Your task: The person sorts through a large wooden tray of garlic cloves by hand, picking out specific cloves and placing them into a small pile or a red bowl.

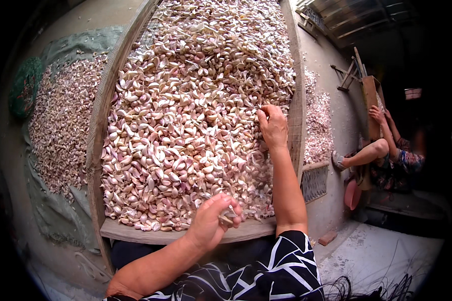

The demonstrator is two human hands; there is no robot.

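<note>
A wide layer of loose garlic cloves [186, 125], pale with pink-purple skins, fills a wooden-framed tray [238, 232] in front of me. My left hand [213, 220] is raised over the tray's near edge. Its fingers curl around small pale garlic bits [226, 219], either cloves or dry skin. Farther forward, by the right rail, my right hand [274, 128] reaches down to the cloves with thumb and forefinger drawn together. Whatever may be between those fingertips is too small to make out.
On the left, more cloves [68, 120] lie on a green sheet [60, 215] beside a green mesh bag [26, 86]. Another pile [317, 120] lies beyond the right rail. A seated person [386, 150] at right holds a wooden box [371, 108]. A brick [327, 238] lies nearby.
</note>
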